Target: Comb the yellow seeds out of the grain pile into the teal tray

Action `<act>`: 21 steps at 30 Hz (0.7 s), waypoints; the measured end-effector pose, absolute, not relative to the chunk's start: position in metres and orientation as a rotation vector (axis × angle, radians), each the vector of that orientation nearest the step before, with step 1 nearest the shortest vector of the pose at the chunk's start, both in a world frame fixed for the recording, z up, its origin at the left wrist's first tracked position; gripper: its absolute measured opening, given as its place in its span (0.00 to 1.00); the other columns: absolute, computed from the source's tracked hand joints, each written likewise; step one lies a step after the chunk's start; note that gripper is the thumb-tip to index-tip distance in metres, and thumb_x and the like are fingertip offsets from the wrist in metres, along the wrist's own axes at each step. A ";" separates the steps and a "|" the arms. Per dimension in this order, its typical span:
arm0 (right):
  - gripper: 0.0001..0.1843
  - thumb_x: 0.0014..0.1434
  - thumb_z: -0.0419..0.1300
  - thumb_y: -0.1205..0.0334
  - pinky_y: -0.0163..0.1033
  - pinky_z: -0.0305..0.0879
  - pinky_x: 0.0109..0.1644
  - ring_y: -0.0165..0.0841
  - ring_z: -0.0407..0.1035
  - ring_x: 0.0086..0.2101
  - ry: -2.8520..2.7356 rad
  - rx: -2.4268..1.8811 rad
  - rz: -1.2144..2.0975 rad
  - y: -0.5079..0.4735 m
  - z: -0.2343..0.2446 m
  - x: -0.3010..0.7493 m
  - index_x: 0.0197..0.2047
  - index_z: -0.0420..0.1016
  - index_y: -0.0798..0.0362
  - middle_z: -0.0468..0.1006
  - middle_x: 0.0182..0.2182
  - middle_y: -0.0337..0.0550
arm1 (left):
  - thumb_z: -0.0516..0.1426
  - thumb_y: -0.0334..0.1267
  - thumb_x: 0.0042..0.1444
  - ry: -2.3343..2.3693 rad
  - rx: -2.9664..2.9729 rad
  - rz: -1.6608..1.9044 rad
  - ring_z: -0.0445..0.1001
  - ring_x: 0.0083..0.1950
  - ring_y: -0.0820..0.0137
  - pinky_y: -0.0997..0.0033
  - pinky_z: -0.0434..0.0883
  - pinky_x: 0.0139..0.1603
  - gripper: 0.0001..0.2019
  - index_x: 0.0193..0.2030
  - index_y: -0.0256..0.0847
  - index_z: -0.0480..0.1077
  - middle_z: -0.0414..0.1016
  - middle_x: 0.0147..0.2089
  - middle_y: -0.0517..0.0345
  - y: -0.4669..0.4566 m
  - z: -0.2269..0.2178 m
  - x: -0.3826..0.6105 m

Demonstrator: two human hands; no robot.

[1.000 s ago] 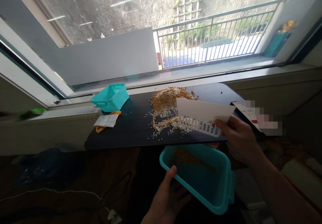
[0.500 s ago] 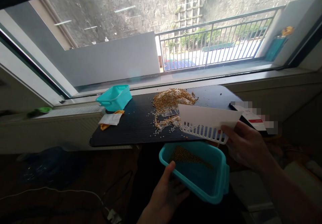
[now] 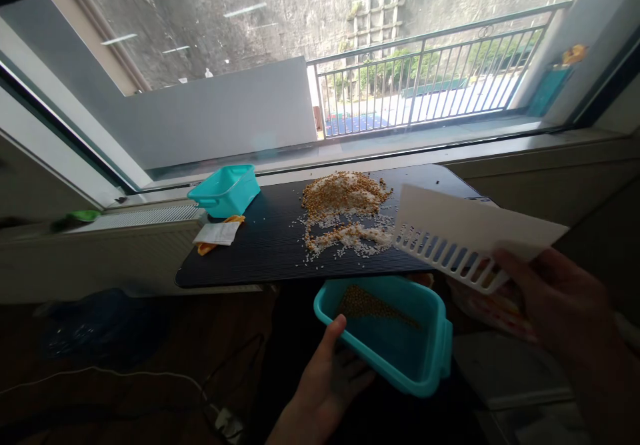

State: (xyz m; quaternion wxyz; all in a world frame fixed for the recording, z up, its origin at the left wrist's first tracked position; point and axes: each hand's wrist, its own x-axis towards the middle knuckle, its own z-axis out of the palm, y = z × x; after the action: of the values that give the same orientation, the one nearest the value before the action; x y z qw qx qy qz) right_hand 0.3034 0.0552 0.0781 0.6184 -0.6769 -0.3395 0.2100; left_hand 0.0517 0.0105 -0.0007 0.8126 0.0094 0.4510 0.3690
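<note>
My left hand [image 3: 333, 371] grips the near-left rim of a turquoise plastic basin [image 3: 437, 351], thumb over the edge and fingers beneath. Yellow beans [image 3: 373, 303] lie in a patch inside that basin, which is just below the table's front edge. In my right hand [image 3: 555, 285] is a flat white slotted plastic scoop [image 3: 465, 215], pinched near its right end and held above the table's right side. Its slots face down and toward me. Left of the scoop, a heap of yellow beans mixed with white grains [image 3: 345, 195] sits on the table, with a looser strip in front.
The black table [image 3: 270, 245] stands against a window. At its back left is a second turquoise basin [image 3: 240, 195], with a white and orange cloth [image 3: 219, 233] in front. A radiator [image 3: 145, 220] runs along the left. A white cable [image 3: 135, 376] lies on the floor.
My right hand has carried the white scoop rightward, away from the heap, uncovering more of the grain strip. My left hand and the basin have stayed nearly in place.
</note>
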 end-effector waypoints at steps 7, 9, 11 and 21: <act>0.10 0.46 0.61 0.55 0.35 0.61 0.20 0.29 0.64 0.17 -0.867 -1.632 0.302 0.077 0.079 0.292 0.28 0.70 0.52 0.71 0.19 0.37 | 0.55 0.52 0.52 0.958 -0.008 0.791 0.73 0.51 0.55 0.58 0.68 0.52 0.31 0.58 0.35 0.60 0.71 0.53 0.40 0.008 0.003 0.053; 0.11 0.48 0.60 0.53 0.36 0.63 0.22 0.30 0.65 0.18 -0.932 -1.622 0.298 0.084 0.071 0.287 0.30 0.70 0.53 0.71 0.20 0.37 | 0.56 0.52 0.52 0.968 -0.012 0.795 0.73 0.50 0.55 0.58 0.68 0.52 0.31 0.58 0.35 0.59 0.71 0.53 0.40 0.007 0.004 0.052; 0.12 0.49 0.59 0.53 0.37 0.64 0.24 0.32 0.66 0.20 -0.969 -1.629 0.286 0.089 0.064 0.284 0.31 0.70 0.52 0.73 0.22 0.39 | 0.56 0.52 0.52 0.970 -0.007 0.797 0.73 0.50 0.55 0.59 0.67 0.52 0.31 0.58 0.35 0.59 0.70 0.53 0.40 0.006 0.004 0.052; 0.11 0.50 0.58 0.52 0.39 0.66 0.28 0.36 0.71 0.27 -1.077 -1.638 0.372 0.088 0.063 0.270 0.33 0.70 0.50 0.76 0.27 0.42 | 0.55 0.53 0.52 0.970 0.017 0.777 0.73 0.50 0.57 0.59 0.66 0.53 0.30 0.57 0.35 0.60 0.71 0.53 0.40 0.009 0.005 0.053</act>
State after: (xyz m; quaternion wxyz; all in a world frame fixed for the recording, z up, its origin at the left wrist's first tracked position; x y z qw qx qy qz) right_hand 0.2698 0.0875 0.0626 0.5425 -0.6896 -0.4534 0.1568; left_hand 0.0533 0.0085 0.0054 0.8130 0.0078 0.4544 0.3641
